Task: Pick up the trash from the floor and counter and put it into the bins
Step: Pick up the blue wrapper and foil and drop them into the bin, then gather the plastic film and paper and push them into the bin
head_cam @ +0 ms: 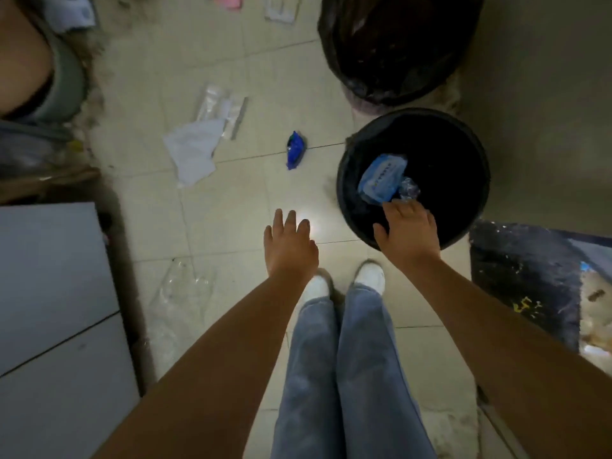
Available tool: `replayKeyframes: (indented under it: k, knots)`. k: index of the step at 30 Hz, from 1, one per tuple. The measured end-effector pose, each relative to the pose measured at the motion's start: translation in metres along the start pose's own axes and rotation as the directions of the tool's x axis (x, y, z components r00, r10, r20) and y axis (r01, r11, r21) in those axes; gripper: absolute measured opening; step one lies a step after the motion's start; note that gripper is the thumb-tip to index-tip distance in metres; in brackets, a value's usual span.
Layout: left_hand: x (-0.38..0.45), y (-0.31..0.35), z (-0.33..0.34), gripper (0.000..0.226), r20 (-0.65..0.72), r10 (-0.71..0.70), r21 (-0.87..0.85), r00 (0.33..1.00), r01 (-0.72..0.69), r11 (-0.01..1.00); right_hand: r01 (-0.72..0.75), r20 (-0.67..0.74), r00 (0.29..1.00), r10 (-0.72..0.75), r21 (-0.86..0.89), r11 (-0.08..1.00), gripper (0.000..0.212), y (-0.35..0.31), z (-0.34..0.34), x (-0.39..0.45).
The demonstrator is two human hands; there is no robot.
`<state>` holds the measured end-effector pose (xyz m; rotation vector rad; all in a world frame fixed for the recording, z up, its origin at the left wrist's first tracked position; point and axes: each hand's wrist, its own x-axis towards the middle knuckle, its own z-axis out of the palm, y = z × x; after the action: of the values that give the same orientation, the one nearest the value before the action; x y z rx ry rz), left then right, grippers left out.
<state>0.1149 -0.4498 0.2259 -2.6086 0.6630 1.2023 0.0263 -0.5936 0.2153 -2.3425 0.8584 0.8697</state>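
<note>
A small black bin (463, 154) stands on the tiled floor at the right, with a blue wet-wipe packet (381, 177) and a crumpled clear plastic piece (410, 190) inside. My right hand (409, 231) hovers over its near rim, fingers at the clear plastic; whether it grips it is unclear. My left hand (289, 246) hangs open over the floor, holding nothing. On the floor lie a blue wrapper (295, 150), a white crumpled paper (195, 150), clear plastic packaging (222, 111) and a clear bag (178, 293).
A larger bin with a dark liner (397, 44) stands behind the small one. A grey cabinet (49, 293) is at the left, a dark mat (523, 276) at the right. More litter (281, 8) lies at the far floor edge. My feet (347, 279) stand by the bin.
</note>
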Motion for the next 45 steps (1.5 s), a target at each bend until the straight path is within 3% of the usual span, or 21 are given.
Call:
replayKeyframes:
  k: [4,7,9,13,17,21,26,30,32,35,37,40,43,45]
  knots:
    - [-0.023,-0.090,0.001,0.054,-0.034,-0.260,-0.146,0.965,0.253,0.956,0.199,0.046,0.980,-0.194,-0.197,0.960,0.058,-0.087,-0.011,0.013]
    - [-0.041,-0.171,0.022,0.055,0.005,-0.417,-0.235,0.909,0.406,0.883,0.356,0.120,0.934,-0.335,-0.335,0.872,0.058,-0.167,0.007,0.021]
    - [-0.045,-0.196,0.034,0.055,0.029,-0.454,-0.281,0.891,0.443,0.851,0.388,0.150,0.922,-0.358,-0.400,0.831,0.058,-0.191,0.013,0.023]
    - [-0.054,-0.270,0.082,0.059,0.180,-0.587,-0.479,0.789,0.592,0.648,0.470,0.246,0.882,-0.402,-0.499,0.728,0.058,-0.265,0.070,0.018]
    - [-0.043,-0.321,0.147,0.065,0.311,-0.609,-0.602,0.729,0.647,0.467,0.529,0.343,0.849,-0.402,-0.559,0.638,0.057,-0.317,0.147,0.022]
    - [-0.005,-0.365,0.217,0.063,0.374,-0.633,-0.662,0.678,0.673,0.329,0.638,0.470,0.770,-0.431,-0.584,0.503,0.057,-0.348,0.232,0.045]
    - [0.072,-0.396,0.298,0.073,0.334,-0.632,-0.698,0.699,0.634,0.333,0.730,0.520,0.680,-0.517,-0.544,0.413,0.055,-0.357,0.332,0.108]
    - [0.129,-0.412,0.356,0.084,0.227,-0.606,-0.647,0.762,0.583,0.491,0.758,0.490,0.636,-0.596,-0.543,0.362,0.052,-0.365,0.392,0.181]
    - [0.151,-0.421,0.375,0.063,0.055,-0.602,-0.642,0.796,0.490,0.589,0.777,0.402,0.589,-0.701,-0.522,0.353,0.048,-0.375,0.411,0.214]
    - [0.171,-0.441,0.385,0.032,-0.215,-0.647,-0.657,0.731,0.382,0.650,0.793,0.262,0.505,-0.823,-0.517,0.322,0.044,-0.393,0.431,0.254]
    - [0.178,-0.454,0.372,0.026,-0.163,-0.646,-0.762,0.746,0.321,0.563,0.791,0.219,0.480,-0.850,-0.527,0.311,0.047,-0.407,0.436,0.272]
    - [0.202,-0.467,0.344,0.048,-0.112,-0.610,-0.805,0.784,0.288,0.519,0.782,0.190,0.466,-0.864,-0.545,0.302,0.050,-0.427,0.429,0.294]
    - [0.231,-0.468,0.301,0.058,-0.163,-0.557,-0.804,0.815,0.217,0.554,0.719,0.076,0.473,-0.878,-0.609,0.335,0.043,-0.444,0.395,0.323]
    - [0.249,-0.467,0.277,0.075,-0.189,-0.539,-0.806,0.821,0.184,0.563,0.630,-0.010,0.589,-0.808,-0.620,0.467,0.045,-0.449,0.364,0.343]
